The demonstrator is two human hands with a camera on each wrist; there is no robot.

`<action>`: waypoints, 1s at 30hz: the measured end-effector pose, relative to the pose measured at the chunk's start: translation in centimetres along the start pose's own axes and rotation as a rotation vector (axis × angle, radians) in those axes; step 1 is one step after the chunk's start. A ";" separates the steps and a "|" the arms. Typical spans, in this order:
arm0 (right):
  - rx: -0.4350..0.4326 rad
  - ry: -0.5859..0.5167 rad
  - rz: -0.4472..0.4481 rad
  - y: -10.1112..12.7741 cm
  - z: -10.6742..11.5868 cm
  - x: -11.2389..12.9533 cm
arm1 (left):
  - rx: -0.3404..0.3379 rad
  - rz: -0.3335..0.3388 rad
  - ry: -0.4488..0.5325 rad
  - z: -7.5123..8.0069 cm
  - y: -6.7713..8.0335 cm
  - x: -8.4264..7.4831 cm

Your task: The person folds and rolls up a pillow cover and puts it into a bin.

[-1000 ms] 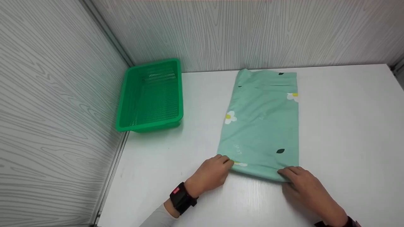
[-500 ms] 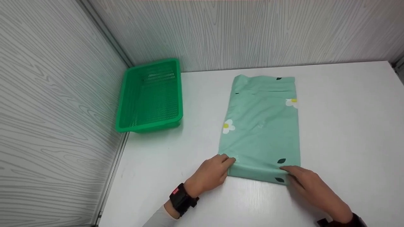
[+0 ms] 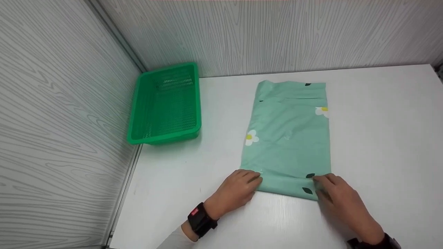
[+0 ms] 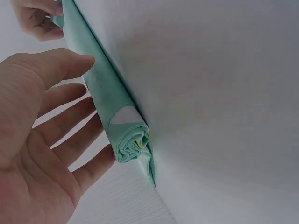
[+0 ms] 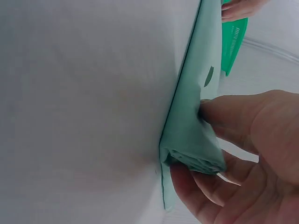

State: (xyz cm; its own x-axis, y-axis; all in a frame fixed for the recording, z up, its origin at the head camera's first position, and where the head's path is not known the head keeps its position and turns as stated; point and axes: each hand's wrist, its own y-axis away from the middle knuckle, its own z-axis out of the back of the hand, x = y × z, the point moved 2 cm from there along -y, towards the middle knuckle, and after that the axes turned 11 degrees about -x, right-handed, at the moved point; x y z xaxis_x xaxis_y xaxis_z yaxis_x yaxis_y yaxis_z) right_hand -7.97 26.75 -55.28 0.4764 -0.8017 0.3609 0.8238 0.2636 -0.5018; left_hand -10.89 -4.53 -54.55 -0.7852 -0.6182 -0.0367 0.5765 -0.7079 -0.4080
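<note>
A mint-green cloth point(image 3: 287, 135) with daisy and dark leaf prints lies lengthwise on the white table, its near end rolled into a tight roll point(image 4: 105, 88). At the roll's left end is my left hand point(image 3: 237, 190), fingers spread and fairly straight in the left wrist view, fingertips touching the roll. My right hand point(image 3: 341, 200) pinches the right end of the roll. In the right wrist view, its thumb lies on one side of the layered end point(image 5: 194, 161) and its fingers curl round the other.
A green plastic basket point(image 3: 197, 103) stands at the back left, close to the grey wood-grain side wall point(image 3: 62, 124). Another wood-grain wall point(image 3: 259, 38) rises along the table's back edge. White table surface point(image 3: 380, 138) extends to the right of the cloth.
The cloth's near end has been turned over further, bringing a leaf print onto the roll. Its far edge has shifted slightly toward me. My right hand has moved slightly away from me.
</note>
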 end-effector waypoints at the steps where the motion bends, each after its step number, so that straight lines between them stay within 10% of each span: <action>1: -0.008 0.000 0.010 -0.1 0.1 0.1 | 0.007 0.002 0.000 -0.1 0.0 0.0; 16: 0.106 0.040 0.065 0.2 -0.2 0.9 | 0.045 0.025 0.024 -0.5 -1.3 0.3; 30: 0.027 0.003 0.080 -1.0 0.0 -0.6 | 0.052 0.148 0.078 -0.2 -1.3 1.8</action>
State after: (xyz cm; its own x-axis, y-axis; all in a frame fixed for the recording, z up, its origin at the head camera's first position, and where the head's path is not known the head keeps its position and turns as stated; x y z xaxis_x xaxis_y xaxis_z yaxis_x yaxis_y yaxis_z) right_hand -9.03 26.97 -54.97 0.5399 -0.7794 0.3178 0.7912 0.3411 -0.5076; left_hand -13.12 -4.65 -54.25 -0.7050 -0.6899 -0.1643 0.6963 -0.6294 -0.3449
